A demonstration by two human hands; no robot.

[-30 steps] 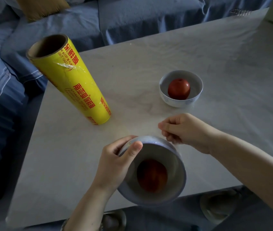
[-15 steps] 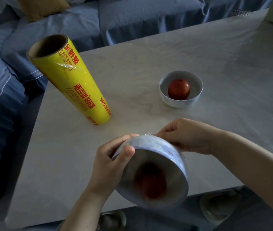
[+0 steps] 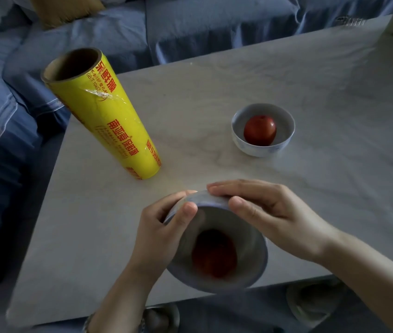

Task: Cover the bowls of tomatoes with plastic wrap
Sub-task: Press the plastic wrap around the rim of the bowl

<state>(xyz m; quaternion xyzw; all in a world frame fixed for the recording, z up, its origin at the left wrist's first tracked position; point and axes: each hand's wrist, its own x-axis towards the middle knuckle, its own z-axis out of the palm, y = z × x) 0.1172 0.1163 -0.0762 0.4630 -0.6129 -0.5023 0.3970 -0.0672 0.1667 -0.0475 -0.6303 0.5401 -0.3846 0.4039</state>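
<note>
Left hand (image 3: 159,227) and right hand (image 3: 270,212) both grip the tilted near bowl (image 3: 250,239) containing a tomato (image 3: 214,253) at the bench (image 3: 214,92) edge.

Both hands (image 3: 217,227) gripping tilted near bowl (image 3: 250,267) w/ tomato (image 3: 214,253), 2nd bowl (image 3: 262,150) behind, wrap roll (image 3: 104,121) upright

A pale, veined table (image 3: 214,92) is shown. A yellow roll (image 3: 109,126) of wrap is stood on end on its left part, with loose film clinging near the top. A bowl (image 3: 260,151) with one tomato (image 3: 259,131) is set well to its right. A second bowl (image 3: 250,236) is held tilted at the near edge; contact with the top cannot be told.
</note>
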